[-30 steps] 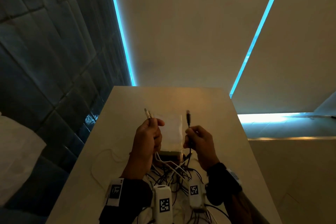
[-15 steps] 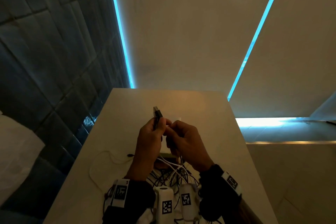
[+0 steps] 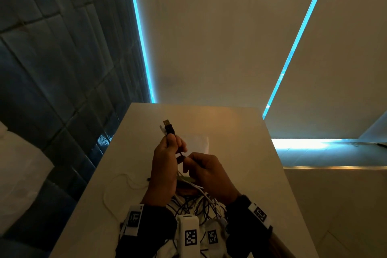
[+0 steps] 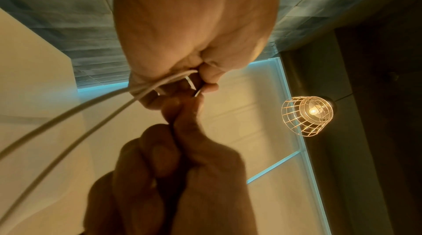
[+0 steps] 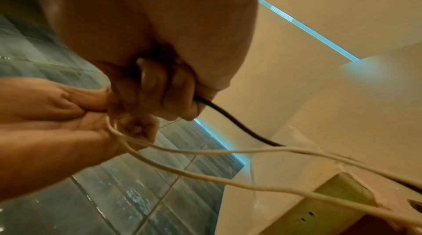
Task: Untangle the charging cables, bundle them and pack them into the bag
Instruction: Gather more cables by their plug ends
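My left hand [image 3: 172,145] is raised above the table and grips a black USB plug [image 3: 168,127] together with white plug ends [image 3: 161,130], which stick up out of the fist. Two white cables [image 5: 182,151] hang from this hand. Just below and to the right, my right hand [image 3: 188,162] pinches the black cable [image 5: 230,120] that trails from the plug. Both hands touch. A tangle of black and white cables [image 3: 194,203] lies under my wrists. A white bag [image 3: 200,142] lies flat on the table behind the hands, partly hidden.
The pale table [image 3: 240,142] is narrow, with a tiled wall on the left and a drop on the right. A thin white cable loop [image 3: 114,186] lies left of my left forearm. A pale box with slots [image 5: 331,202] sits under the cables. A caged lamp [image 4: 308,115] hangs overhead.
A second ago the hands were apart, white plugs in the left, the black plug in the right. They came together; the black plug now sits in the left hand, the right hand lower on its cable.
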Demonstrator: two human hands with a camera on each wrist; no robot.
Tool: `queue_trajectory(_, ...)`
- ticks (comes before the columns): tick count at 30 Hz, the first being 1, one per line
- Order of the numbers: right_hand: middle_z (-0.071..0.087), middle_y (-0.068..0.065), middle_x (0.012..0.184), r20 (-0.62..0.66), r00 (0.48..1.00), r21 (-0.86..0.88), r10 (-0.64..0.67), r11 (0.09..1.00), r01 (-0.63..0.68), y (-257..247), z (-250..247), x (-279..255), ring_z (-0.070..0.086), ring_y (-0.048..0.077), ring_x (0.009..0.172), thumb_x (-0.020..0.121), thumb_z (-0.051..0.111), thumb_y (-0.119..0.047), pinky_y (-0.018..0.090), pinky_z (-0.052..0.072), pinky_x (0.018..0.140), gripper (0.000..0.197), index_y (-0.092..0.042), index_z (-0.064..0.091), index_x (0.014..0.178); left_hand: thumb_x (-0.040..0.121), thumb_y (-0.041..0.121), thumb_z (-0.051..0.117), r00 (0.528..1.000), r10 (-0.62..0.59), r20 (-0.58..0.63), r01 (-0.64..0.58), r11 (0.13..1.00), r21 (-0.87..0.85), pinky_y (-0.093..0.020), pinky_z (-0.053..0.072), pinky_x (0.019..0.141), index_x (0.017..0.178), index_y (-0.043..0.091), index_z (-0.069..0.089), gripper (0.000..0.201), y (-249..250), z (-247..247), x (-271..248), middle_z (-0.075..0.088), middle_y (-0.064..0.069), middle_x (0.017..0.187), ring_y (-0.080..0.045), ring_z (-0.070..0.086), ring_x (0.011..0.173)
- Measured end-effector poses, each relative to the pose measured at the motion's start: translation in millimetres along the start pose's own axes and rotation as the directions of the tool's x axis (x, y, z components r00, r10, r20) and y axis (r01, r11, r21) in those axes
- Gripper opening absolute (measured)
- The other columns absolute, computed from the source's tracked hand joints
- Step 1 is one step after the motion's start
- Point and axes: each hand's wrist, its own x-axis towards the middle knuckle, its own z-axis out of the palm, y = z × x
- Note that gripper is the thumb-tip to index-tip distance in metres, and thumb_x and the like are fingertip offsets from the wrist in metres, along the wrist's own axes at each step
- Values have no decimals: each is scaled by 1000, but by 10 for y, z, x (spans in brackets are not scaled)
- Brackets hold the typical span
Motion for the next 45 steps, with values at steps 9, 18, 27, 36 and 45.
queue_trajectory(9, 45, 1, 60, 54, 997, 16, 61, 998, -62, 138, 38, -57, 41, 0, 50, 99, 49, -12, 11, 38, 53, 33, 1, 53, 70, 104, 21, 29, 998, 0, 60, 14, 971, -240, -24, 18, 42, 71, 13, 42, 36, 44, -50, 10, 27, 7, 49, -8, 18, 43)
queue_trajectory(18, 46, -9, 59, 28, 999, -313, 46, 949, -35, 695, 18, -5, 42, 1, 55, 98, 50, -18, 21, 35, 61, 32, -17, 51, 66, 104, 23, 28, 999, 18, 48, -8, 981, -196, -19, 15, 40, 72, 12, 41, 37, 5, -135, 74, 27, 9, 47, -6, 16, 38)
queue_trajectory(27, 47, -4, 61, -22, 990, -393, 138, 909, -135, 1044, 11, -94, 43, 5, 57, 98, 50, -21, 21, 32, 57, 35, -17, 49, 63, 104, 21, 27, 999, 26, 43, -16, 978, -208, -18, 15, 39, 71, 13, 41, 37, 45, -182, 75, 28, 10, 46, -4, 17, 37)
queue_trajectory(36, 44, -8, 47, -261, 949, -130, 178, 968, -217, 726, -43, -12, 40, 4, 46, 97, 51, -14, 24, 34, 53, 37, -18, 52, 59, 104, 28, 29, 997, -61, 37, 64, 994, -91, -14, 17, 36, 71, 17, 39, 36, 78, -225, 84, 28, 8, 46, -6, 17, 36)
queue_trajectory(45, 48, -12, 50, -122, 992, 230, -24, 972, 52, -120, 56, -18, 33, 2, 41, 100, 46, -10, 16, 30, 43, 24, -2, 60, 81, 104, 32, 29, 987, -156, 23, 150, 972, 179, -28, 53, 51, 83, 11, 49, 35, 48, -154, -14, 70, -15, 82, -24, 70, 66)
